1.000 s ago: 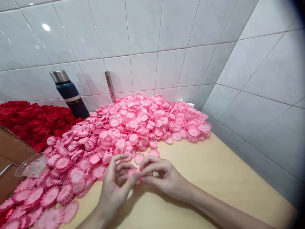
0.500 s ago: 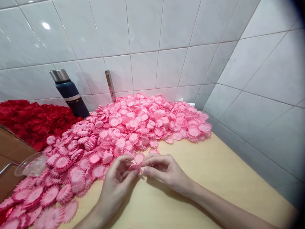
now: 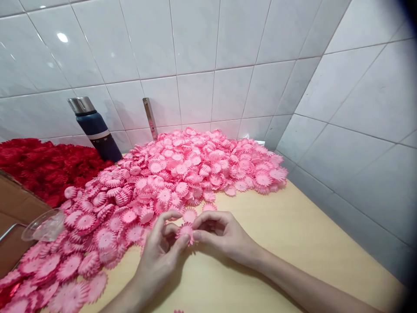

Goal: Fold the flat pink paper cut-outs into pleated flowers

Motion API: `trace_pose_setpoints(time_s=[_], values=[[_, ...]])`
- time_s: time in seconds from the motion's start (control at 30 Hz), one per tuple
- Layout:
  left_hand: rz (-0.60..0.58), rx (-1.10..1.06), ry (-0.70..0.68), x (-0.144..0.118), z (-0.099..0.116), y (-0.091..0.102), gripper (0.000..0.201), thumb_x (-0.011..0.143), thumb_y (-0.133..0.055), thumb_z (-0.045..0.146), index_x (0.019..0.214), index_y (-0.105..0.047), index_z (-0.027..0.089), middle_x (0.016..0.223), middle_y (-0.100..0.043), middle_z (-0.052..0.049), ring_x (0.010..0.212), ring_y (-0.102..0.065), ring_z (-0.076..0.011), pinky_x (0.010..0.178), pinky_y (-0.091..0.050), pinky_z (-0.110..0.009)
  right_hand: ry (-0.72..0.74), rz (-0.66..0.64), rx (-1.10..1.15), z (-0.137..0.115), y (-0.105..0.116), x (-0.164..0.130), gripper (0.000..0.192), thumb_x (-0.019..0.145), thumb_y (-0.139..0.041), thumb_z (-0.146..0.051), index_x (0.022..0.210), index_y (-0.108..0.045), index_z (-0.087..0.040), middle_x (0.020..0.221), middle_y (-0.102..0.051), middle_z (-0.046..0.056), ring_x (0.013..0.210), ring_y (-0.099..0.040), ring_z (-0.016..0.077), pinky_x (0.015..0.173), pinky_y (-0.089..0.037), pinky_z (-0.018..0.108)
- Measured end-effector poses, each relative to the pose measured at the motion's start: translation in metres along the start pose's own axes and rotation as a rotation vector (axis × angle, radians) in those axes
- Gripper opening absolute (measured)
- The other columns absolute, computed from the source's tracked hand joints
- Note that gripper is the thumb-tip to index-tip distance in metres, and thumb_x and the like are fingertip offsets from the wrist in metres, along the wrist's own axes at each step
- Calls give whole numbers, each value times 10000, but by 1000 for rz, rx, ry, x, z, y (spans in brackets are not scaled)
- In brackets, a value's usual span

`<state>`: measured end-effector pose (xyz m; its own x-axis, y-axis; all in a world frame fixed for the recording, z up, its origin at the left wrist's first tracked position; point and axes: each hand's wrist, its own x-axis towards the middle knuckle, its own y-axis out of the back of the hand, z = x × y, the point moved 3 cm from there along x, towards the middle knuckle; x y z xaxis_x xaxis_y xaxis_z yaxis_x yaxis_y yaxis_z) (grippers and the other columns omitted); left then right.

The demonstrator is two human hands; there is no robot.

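Between my two hands is a small pink flower-shaped piece (image 3: 185,233) with a scalloped edge, its face turned toward me. My left hand (image 3: 166,245) pinches its left side, thumb on the front. From the other side my right hand (image 3: 224,237) grips the right edge between thumb and fingers. Just behind my fingertips lies another pink disc (image 3: 190,215). A big heap of similar pink petal discs (image 3: 182,169) spreads behind and to the left of my hands.
A dark blue bottle (image 3: 99,134) with a steel cap stands at the back left, near a red petal heap (image 3: 48,167). A cardboard box (image 3: 19,213) and a clear plastic dish (image 3: 44,226) are at the left. A metal strip (image 3: 150,117) leans on the tiled wall.
The pink piece in my hands has turned, so its face shows more fully. My hands stay almost in place. A bit of pink now shows at the bottom edge.
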<state>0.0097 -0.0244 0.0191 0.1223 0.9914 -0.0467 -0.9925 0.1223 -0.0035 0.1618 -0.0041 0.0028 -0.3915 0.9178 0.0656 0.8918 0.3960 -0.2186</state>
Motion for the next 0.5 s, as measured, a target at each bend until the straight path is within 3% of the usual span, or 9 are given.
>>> trace_pose_setpoints(time_s=[0.17,0.33,0.5], values=[[8,34,4,0,2,0,371,816,-641,327,1127,-477,209,632,-617,38,613,-596,-132,594,-491,-227,-23,39,-21,1,-1,0,172,749,-735,-278,817,-674,-132,717,-655,19,647,-593,124,612,-478,248],[17,-3,-50,0,1,-1,431,788,-670,257,1157,-451,212,771,-666,-5,738,-650,-171,689,-529,-286,-36,55,17,1,-2,0,186,755,-728,-294,790,-648,-131,650,-632,6,587,-592,122,575,-482,257],[-21,38,-40,1,-2,1,350,831,-633,255,1116,-439,202,656,-626,32,634,-621,-149,651,-508,-279,40,7,-64,-5,-2,-1,206,771,-718,-322,835,-637,-144,728,-670,29,665,-635,148,631,-506,277]])
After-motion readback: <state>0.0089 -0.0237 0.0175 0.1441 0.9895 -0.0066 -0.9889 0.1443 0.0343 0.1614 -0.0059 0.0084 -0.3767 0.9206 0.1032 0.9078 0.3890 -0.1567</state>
